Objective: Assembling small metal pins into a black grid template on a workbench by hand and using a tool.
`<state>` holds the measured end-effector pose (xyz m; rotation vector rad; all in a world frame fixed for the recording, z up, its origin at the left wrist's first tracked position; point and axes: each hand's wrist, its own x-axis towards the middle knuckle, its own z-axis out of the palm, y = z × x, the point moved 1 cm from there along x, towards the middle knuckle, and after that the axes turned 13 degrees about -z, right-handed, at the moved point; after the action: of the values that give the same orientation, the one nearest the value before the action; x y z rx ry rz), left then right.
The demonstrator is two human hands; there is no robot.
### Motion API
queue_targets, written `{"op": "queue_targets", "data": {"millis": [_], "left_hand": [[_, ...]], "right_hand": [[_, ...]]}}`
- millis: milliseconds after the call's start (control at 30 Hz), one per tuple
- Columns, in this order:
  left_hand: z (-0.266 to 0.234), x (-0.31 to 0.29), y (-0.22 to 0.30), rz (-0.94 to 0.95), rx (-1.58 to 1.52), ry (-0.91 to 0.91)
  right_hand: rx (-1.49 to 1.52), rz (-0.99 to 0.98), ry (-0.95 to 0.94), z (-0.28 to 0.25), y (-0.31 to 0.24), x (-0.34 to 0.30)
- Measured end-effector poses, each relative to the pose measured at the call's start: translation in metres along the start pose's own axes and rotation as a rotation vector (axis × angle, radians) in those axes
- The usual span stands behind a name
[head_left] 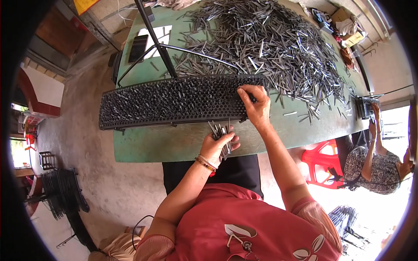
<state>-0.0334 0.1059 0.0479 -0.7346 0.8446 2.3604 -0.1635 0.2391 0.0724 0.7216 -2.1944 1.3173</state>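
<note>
A long black panel (226,103) full of round holes stands tilted across the table in front of me. Many of its holes, mostly in the left and middle, hold small dark and shiny pieces; toward the right more holes look bare. My left hand (215,145) is closed around a bunch of thin dark strips (220,129), just below the panel's near edge. At the panel's right part, my right hand (257,106) is pinched against the holes. Whatever sits between its thumb and finger is too small to make out.
A large heap of loose dark strips (278,52) covers the back of the green table (143,145). A black metal frame (159,41) rises behind the panel, near a phone (138,48). At right, a co-worker (379,169) handles another panel beside a red stool (320,163).
</note>
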Motion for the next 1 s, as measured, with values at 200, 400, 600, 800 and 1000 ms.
{"op": "queue_targets", "data": {"millis": [200,400,600,800,1000], "left_hand": [[-0.003,0.000,0.001,-0.006,0.010,0.003],[-0.002,-0.003,0.000,-0.006,0.015,0.007],[-0.002,-0.003,-0.001,-0.008,0.025,-0.002],[0.003,-0.004,0.000,-0.002,0.025,-0.029],[0.000,-0.004,0.002,0.006,0.052,-0.030]], "right_hand": [[-0.199,-0.189,-0.077,0.001,-0.008,0.001],[-0.280,-0.227,-0.105,-0.004,-0.015,0.005],[-0.250,-0.192,-0.108,-0.006,-0.013,0.002],[-0.260,-0.145,-0.052,-0.005,-0.010,0.002],[-0.393,-0.319,-0.090,-0.006,-0.012,0.006]]}}
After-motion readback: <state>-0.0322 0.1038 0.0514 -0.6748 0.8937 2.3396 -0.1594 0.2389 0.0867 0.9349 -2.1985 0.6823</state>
